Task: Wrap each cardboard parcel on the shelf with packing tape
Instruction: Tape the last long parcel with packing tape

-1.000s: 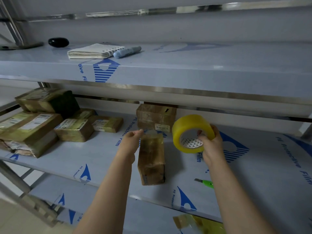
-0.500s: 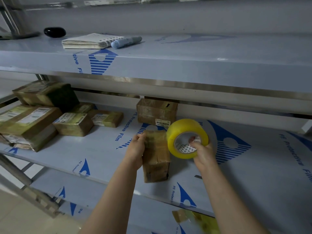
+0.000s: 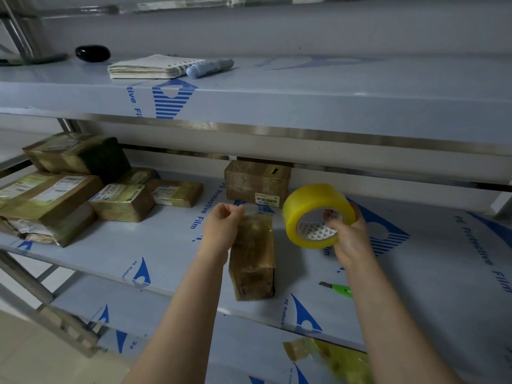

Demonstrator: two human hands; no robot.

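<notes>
The parcel (image 3: 252, 259), brown cardboard glossy with tape, lies lengthwise near the front edge of the middle shelf (image 3: 171, 250). The left hand (image 3: 221, 228) is curled at its far end, thumb and finger pinching a clear tape strip (image 3: 250, 209). To the right, held above the shelf, the right hand (image 3: 350, 242) grips the yellow tape roll (image 3: 310, 206), fingers hooked through its core. More parcels (image 3: 122, 200) sit far left.

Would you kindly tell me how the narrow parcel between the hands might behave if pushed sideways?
The narrow parcel looks slim for its height, so it might tip rather than slide. Its glossy tape wrap on the film-covered shelf probably makes it slippery. It seems stiff: its edges look square.
</notes>
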